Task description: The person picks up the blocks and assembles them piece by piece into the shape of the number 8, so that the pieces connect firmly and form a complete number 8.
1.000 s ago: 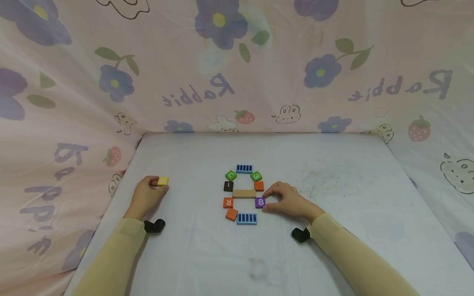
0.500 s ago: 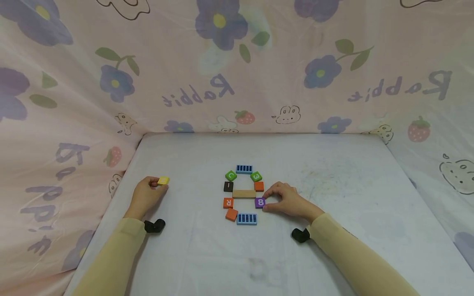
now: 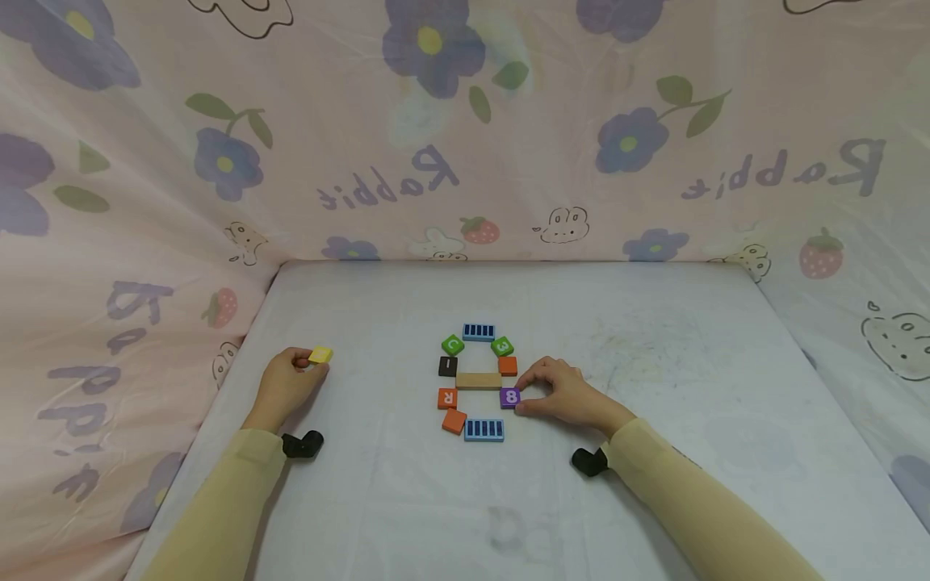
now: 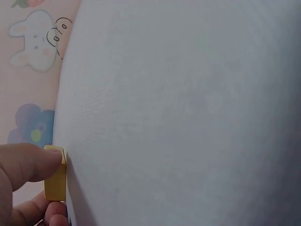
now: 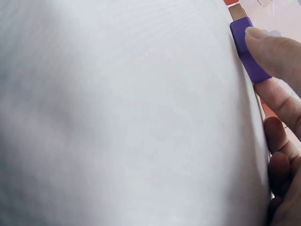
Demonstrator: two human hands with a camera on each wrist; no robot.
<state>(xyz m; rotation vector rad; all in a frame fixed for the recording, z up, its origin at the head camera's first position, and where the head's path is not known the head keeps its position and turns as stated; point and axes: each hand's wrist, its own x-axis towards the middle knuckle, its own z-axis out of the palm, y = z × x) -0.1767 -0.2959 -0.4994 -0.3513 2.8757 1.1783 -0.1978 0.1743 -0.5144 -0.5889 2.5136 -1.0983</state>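
My left hand (image 3: pixel 282 386) is at the left of the white table, pinching a yellow tile (image 3: pixel 321 355) between thumb and fingers. In the left wrist view the thumb lies against the side of this yellow tile (image 4: pixel 56 181). Near the table's middle, my right hand (image 3: pixel 567 393) holds a purple tile (image 3: pixel 510 398) marked 8 by its right side. The right wrist view shows thumb and index finger on the purple tile (image 5: pixel 244 44). That tile lies just below the right end of a plain wooden block (image 3: pixel 479 382), as part of a ring of tiles.
Around the ring lie blue striped blocks at top (image 3: pixel 479 332) and bottom (image 3: pixel 483 430), green tiles (image 3: pixel 453 345), a black tile (image 3: pixel 447 366), and orange tiles, one marked R (image 3: pixel 447 399). A patterned curtain (image 3: pixel 508 129) borders the table (image 3: pixel 392 500). Black wrist mounts sit below both hands.
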